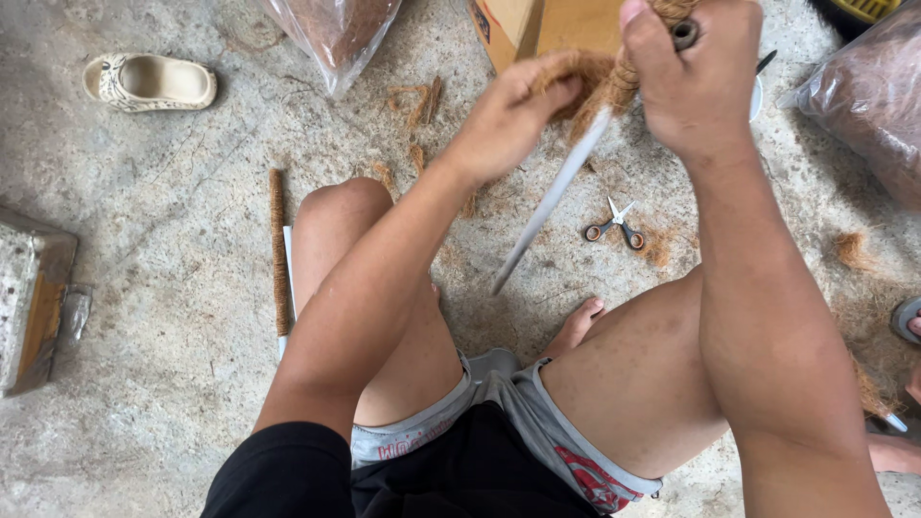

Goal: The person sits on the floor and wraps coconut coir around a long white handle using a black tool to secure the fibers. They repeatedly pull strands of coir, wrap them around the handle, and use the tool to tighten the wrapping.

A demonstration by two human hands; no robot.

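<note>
Both hands are clamping a fibre-wrapped white pipe (552, 201): left hand (508, 120) pinching fibre, right hand (696, 77) fisting its top; scissors (616, 225) are lying on the floor beyond.

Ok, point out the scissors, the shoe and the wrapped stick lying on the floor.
scissors (618, 226), head view, on the pivot where the blades cross.
shoe (149, 82), head view, on its open inner sole.
wrapped stick (278, 251), head view, on the middle of its fibre-covered length.
</note>
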